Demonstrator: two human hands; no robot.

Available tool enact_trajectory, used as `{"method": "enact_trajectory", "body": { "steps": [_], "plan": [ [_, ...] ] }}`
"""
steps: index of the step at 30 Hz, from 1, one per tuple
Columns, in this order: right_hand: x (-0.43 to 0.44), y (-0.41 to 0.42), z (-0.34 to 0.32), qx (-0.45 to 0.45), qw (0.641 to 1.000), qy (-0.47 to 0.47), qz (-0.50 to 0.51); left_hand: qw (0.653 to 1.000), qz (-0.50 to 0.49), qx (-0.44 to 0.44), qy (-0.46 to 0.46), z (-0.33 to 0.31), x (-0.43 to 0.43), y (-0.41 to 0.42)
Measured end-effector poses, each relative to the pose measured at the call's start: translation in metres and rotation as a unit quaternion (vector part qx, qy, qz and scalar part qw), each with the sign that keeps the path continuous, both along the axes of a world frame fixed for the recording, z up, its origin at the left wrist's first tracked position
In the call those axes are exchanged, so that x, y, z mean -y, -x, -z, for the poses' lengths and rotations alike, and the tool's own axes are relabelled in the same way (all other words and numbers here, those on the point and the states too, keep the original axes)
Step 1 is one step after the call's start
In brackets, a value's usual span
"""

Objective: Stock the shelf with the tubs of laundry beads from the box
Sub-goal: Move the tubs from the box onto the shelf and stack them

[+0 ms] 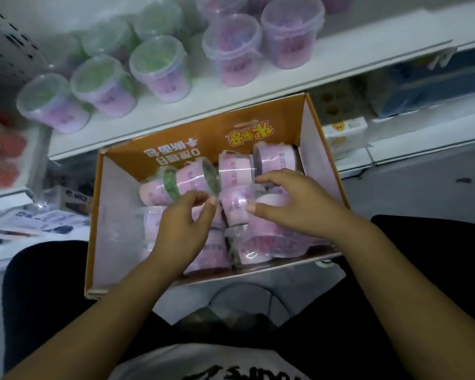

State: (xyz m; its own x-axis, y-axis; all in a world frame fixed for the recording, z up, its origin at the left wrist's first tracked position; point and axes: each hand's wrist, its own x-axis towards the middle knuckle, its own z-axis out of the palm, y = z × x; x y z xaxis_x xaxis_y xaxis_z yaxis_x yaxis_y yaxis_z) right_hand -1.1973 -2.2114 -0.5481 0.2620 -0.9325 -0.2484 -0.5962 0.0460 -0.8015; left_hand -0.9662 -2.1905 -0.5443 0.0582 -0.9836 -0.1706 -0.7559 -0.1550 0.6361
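An orange cardboard box (pixel 324 160) stands open below the white shelf (pixel 192 111) and holds several clear tubs with pink labels lying on their sides. One tub with green beads (pixel 188 181) lies at the top left of the pile. My left hand (pixel 180 229) reaches into the box, its fingers curled at the base of that tub, thumb and fingertips close together. My right hand (pixel 294 207) lies over a pink tub (pixel 237 205) in the middle of the box, fingers and thumb curved round it. Several upright tubs (pixel 162 68) stand on the shelf, green ones left, pink ones right.
A lower shelf level at the right carries small white and yellow cartons (pixel 343 133) and a blue package (pixel 436 83). Red packets (pixel 3 149) lie at the far left, with papers and a box (pixel 74 200) below them. My dark-clothed knees flank the box.
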Motion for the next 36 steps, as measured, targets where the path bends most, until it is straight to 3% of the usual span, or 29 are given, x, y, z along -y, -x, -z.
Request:
{"method": "enact_trajectory", "body": {
  "steps": [6,11,15,18,22,25,27,31,33,36],
  "plan": [
    [-0.035,-0.006,-0.013,-0.102,0.993,-0.054,-0.015,0.999,0.002,0.027,-0.035,0.036,-0.043,-0.022],
    [-0.055,-0.023,-0.011,-0.087,0.985,-0.017,0.146,0.999,0.036,0.021,-0.004,0.036,-0.043,-0.023],
    [-0.071,-0.042,-0.027,0.063,0.938,-0.008,0.342,0.991,0.016,-0.134,-0.016,0.015,-0.046,-0.025],
    [-0.079,-0.055,-0.036,0.189,0.883,-0.09,0.419,0.956,-0.004,-0.283,-0.078,-0.006,-0.051,-0.027],
    [-0.086,-0.073,-0.047,0.315,0.842,-0.2,0.39,0.909,-0.03,-0.387,-0.154,-0.027,-0.051,-0.031],
    [-0.088,-0.081,-0.05,0.332,0.844,-0.239,0.346,0.884,-0.092,-0.414,-0.195,-0.042,-0.046,-0.038],
    [-0.088,-0.084,-0.054,0.318,0.859,-0.231,0.328,0.854,-0.139,-0.442,-0.237,-0.048,-0.042,-0.045],
    [-0.093,-0.084,-0.062,0.247,0.942,-0.144,0.178,0.77,-0.198,-0.519,-0.314,-0.05,-0.044,-0.057],
    [-0.094,-0.084,-0.062,0.256,0.948,-0.141,0.128,0.734,-0.209,-0.548,-0.343,-0.05,-0.046,-0.059],
    [-0.093,-0.09,-0.059,0.27,0.946,-0.133,0.123,0.718,-0.198,-0.561,-0.362,-0.05,-0.048,-0.059]
  ]
}}
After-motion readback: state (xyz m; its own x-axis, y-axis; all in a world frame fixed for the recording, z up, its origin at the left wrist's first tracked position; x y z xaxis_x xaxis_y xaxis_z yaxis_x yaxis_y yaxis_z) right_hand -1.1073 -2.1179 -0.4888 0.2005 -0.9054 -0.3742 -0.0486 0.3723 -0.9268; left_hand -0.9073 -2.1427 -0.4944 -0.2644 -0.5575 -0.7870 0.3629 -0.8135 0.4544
